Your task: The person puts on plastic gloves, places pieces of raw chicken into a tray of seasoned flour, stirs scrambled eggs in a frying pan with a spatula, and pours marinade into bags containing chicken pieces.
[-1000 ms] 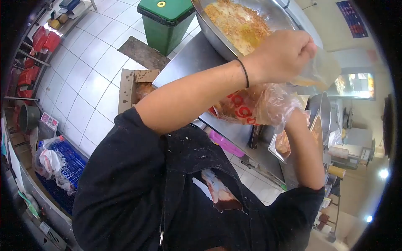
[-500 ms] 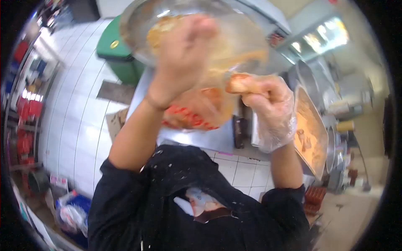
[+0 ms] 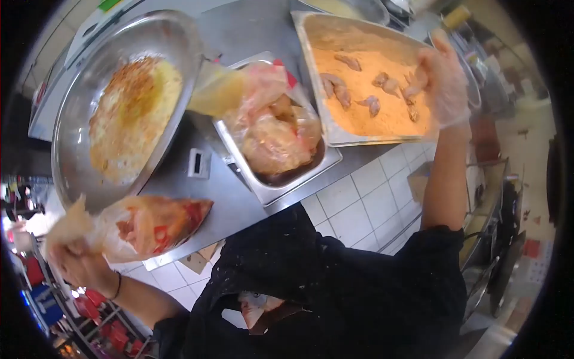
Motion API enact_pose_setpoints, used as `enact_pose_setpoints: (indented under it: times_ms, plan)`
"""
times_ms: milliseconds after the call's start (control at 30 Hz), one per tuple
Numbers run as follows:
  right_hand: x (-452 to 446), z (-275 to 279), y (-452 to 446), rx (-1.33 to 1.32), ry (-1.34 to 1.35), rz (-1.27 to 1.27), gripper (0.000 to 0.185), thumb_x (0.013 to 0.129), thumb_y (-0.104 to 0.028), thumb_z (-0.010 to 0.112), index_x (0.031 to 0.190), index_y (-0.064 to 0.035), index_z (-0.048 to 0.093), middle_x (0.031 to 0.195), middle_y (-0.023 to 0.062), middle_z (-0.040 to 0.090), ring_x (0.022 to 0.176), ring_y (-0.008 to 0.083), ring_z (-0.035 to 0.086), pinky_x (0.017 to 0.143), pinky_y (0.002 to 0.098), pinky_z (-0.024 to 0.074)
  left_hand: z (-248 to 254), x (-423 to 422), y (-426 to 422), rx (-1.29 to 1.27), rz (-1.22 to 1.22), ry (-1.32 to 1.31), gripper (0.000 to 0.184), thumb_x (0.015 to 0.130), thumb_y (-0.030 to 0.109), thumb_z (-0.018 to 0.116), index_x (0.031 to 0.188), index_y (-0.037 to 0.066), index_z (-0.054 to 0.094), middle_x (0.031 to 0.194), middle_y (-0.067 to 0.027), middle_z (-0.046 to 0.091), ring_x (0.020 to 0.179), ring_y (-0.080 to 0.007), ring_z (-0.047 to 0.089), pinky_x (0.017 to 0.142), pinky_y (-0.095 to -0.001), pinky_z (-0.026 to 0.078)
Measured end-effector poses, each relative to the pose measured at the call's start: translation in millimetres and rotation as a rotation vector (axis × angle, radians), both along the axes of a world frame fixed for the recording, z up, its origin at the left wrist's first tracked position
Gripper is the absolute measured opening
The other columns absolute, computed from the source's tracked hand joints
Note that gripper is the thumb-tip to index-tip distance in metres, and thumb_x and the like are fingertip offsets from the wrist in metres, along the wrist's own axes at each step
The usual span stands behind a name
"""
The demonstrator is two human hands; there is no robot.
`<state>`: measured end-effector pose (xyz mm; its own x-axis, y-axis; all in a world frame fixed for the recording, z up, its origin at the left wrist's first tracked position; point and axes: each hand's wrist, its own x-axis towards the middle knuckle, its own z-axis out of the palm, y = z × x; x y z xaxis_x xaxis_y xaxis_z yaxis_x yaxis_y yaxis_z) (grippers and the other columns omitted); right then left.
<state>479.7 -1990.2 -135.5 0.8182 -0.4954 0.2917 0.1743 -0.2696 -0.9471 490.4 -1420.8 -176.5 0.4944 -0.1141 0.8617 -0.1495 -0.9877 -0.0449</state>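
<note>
At the lower left, my left hand (image 3: 78, 262) is closed on the gathered neck of a clear plastic bag (image 3: 158, 230) with red print and raw meat in it. My right hand (image 3: 445, 81), in a clear plastic glove, is over the right side of a tray of orange powder (image 3: 376, 116), its fingers apart but somewhat blurred. Several small meat pieces (image 3: 373, 105) lie on the powder, some close beside that hand. Between the hands, another plastic bag of meat (image 3: 278, 143) sits in a rectangular metal pan (image 3: 278, 194).
A large metal bowl (image 3: 72, 143) with pale and reddish-orange contents stands at the left. A small white-and-black device (image 3: 198, 164) lies on the metal table (image 3: 239, 200). Round metal bowls are behind the tray, and a shelf with red items is at the lower left.
The view has swung right. My left hand has moved down and left with the bag. My right hand has gone over the powder tray; the meat piece it held earlier no longer shows clearly in it.
</note>
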Motion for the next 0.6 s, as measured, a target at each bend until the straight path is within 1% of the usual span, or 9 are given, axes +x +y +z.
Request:
enact_pose_setpoints:
  times_ms: [100,200,233,333,433,467,500,533,600]
  plan:
    - [7.8,-25.8,-13.3,-0.223,0.189,0.030,0.037,0.088,-0.030,0.046,0.113,-0.0032,0.044,0.077,0.0029,0.049,0.051,0.0063,0.041,0.047,0.0202,0.0382,0.3,-2.7,-2.2,0.063,0.104,-0.029,0.022,0.085,0.014,0.049,0.101,-0.002,0.051,0.097,-0.0146,0.055,0.089,-0.0261,0.055,0.078,-0.0318,0.045]
    - [25.5,-51.2,-23.8,-0.635,0.283,-0.024,0.041,0.088,-0.035,0.043,0.118,-0.0057,0.043,0.081,0.0049,0.053,0.056,0.0075,0.046,0.051,0.0221,0.0418,9.1,1.8,-33.2,-0.722,-0.139,-0.054,0.025,0.087,0.017,0.046,0.102,-0.003,0.051,0.099,-0.0150,0.055,0.090,-0.0252,0.055,0.079,-0.0316,0.045]
    - [25.9,-52.1,-24.1,-0.518,0.443,0.058,0.043,0.088,-0.035,0.043,0.119,-0.0056,0.042,0.084,0.0056,0.055,0.060,0.0085,0.049,0.053,0.0226,0.0430,14.1,3.0,-48.6,-1.072,-0.257,-0.076,0.026,0.087,0.019,0.045,0.102,-0.003,0.051,0.100,-0.0151,0.055,0.090,-0.0249,0.055,0.079,-0.0316,0.045]
    - [29.8,-39.9,-23.8,-0.424,0.720,0.239,0.044,0.087,-0.032,0.044,0.122,-0.0048,0.042,0.092,0.0073,0.057,0.070,0.0115,0.056,0.059,0.0236,0.0456,18.1,1.4,-60.7,-1.078,-0.331,-0.104,0.026,0.086,0.020,0.050,0.093,-0.004,0.054,0.094,-0.0163,0.056,0.083,-0.0264,0.056,0.072,-0.0334,0.047]
    - [34.6,-15.3,-15.6,-0.917,0.626,0.212,0.036,0.086,-0.020,0.046,0.117,-0.0029,0.047,0.100,0.0079,0.057,0.075,0.0139,0.058,0.063,0.0231,0.0461,5.1,3.9,-21.1,-0.282,-0.104,-0.133,0.030,0.083,0.022,0.054,0.090,-0.007,0.055,0.092,-0.0188,0.056,0.084,-0.0314,0.056,0.075,-0.0367,0.047]
    - [35.9,-1.6,-0.5,-1.139,0.575,0.150,0.031,0.085,-0.014,0.046,0.114,-0.0020,0.050,0.103,0.0082,0.056,0.074,0.0141,0.058,0.065,0.0225,0.0461,4.0,2.8,-17.5,-0.268,-0.152,-0.088,0.030,0.082,0.020,0.055,0.094,-0.008,0.053,0.096,-0.0183,0.056,0.087,-0.0313,0.056,0.077,-0.0369,0.047]
    - [37.1,1.0,13.1,-0.992,0.425,0.241,0.028,0.085,-0.013,0.046,0.109,-0.0017,0.053,0.101,0.0097,0.058,0.073,0.0159,0.058,0.064,0.0247,0.0466,3.0,1.2,-13.9,-0.255,-0.200,-0.041,0.031,0.081,0.018,0.057,0.098,-0.008,0.050,0.099,-0.0179,0.055,0.089,-0.0313,0.055,0.079,-0.0371,0.046]
    - [36.1,3.0,30.4,-0.836,0.281,0.341,0.024,0.085,-0.012,0.047,0.105,-0.0015,0.056,0.099,0.0111,0.059,0.071,0.0177,0.059,0.064,0.0268,0.0471,0.6,4.1,-7.8,-0.529,-0.417,0.101,0.035,0.079,0.012,0.057,0.106,-0.007,0.045,0.106,-0.0161,0.053,0.094,-0.0288,0.054,0.082,-0.0366,0.045]
    - [22.9,27.1,99.2,-0.961,0.067,0.670,0.021,0.083,-0.014,0.049,0.099,-0.0022,0.058,0.099,0.0145,0.059,0.070,0.0229,0.060,0.065,0.0317,0.0479,0.6,8.3,-5.5,-0.991,-0.633,0.225,0.039,0.078,0.008,0.056,0.111,-0.006,0.041,0.109,-0.0135,0.051,0.094,-0.0254,0.053,0.082,-0.0352,0.044]
